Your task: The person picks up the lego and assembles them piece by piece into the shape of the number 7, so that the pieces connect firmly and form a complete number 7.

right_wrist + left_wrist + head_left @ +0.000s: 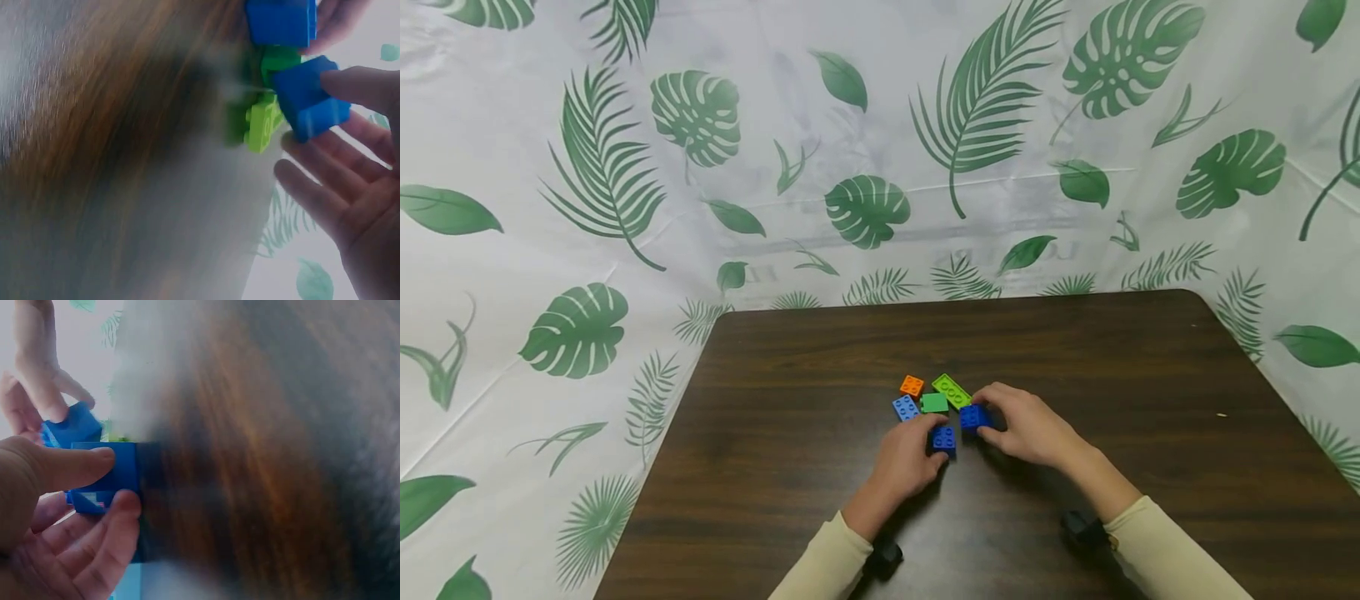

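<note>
Hands (901, 460) (1030, 425) both pinching | blue brick (944, 442) in left's grip | second brick (973, 417) in right's

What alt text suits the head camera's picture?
A left hand pinches a blue studded plastic brick and a right hand another blue brick, at a brown wood-grain table; orange, light-blue, lime and green bricks lie nearby.

Narrow gap separates blue bricks (943, 441); lime brick (951, 390) beyond.

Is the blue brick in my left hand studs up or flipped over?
Studs up: the head view shows them on top of that blue brick.
</note>
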`<action>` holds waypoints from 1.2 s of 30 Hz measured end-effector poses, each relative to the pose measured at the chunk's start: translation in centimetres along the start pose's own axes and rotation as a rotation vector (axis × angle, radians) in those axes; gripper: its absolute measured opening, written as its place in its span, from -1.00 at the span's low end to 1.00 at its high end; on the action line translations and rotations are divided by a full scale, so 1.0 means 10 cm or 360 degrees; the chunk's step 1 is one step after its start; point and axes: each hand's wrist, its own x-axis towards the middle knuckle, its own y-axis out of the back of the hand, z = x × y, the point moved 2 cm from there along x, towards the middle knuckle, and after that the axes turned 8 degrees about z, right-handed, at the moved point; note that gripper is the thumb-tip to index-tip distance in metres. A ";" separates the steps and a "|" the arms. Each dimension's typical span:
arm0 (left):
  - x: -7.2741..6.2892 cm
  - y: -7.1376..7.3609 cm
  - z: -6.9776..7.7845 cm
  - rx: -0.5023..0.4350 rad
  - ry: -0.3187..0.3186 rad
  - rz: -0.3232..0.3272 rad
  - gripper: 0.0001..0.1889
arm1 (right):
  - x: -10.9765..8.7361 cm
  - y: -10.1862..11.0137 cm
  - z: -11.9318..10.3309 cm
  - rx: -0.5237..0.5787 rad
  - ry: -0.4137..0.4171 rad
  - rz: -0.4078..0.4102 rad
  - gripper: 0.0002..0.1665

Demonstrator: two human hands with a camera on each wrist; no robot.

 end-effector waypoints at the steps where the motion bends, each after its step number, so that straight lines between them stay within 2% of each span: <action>1: 0.00 -0.01 -0.01 -0.0021 0.0026 -0.0006 -0.51 | 0.00 0.00 -0.02 0.0042 -0.0009 0.0030 -0.52; 7: 0.02 -0.06 -0.09 -0.0166 0.0134 -0.0002 -0.55 | 0.00 -0.06 -0.13 0.0235 0.0029 0.0128 -0.52; 13: 0.04 -0.07 -0.11 -0.0247 0.0202 -0.0029 -0.50 | 0.00 -0.11 -0.21 0.0333 0.0064 0.0191 -0.53; 17: 0.03 -0.07 -0.14 -0.0323 0.0234 -0.0019 -0.52 | 0.01 -0.14 -0.24 0.0430 0.0045 0.0171 -0.53; 21: 0.00 -0.07 -0.15 -0.0340 0.0207 0.0013 -0.50 | -0.01 -0.21 -0.27 0.0496 0.0082 0.0125 -0.50; 28: 0.00 -0.07 -0.15 -0.0306 0.0167 0.0001 -0.53 | -0.05 -0.30 -0.29 0.0397 0.0257 0.0161 -0.44; 36: 0.01 -0.07 -0.17 -0.0315 0.0132 0.0009 -0.61 | -0.03 -0.29 -0.29 0.0274 0.0304 0.0186 -0.45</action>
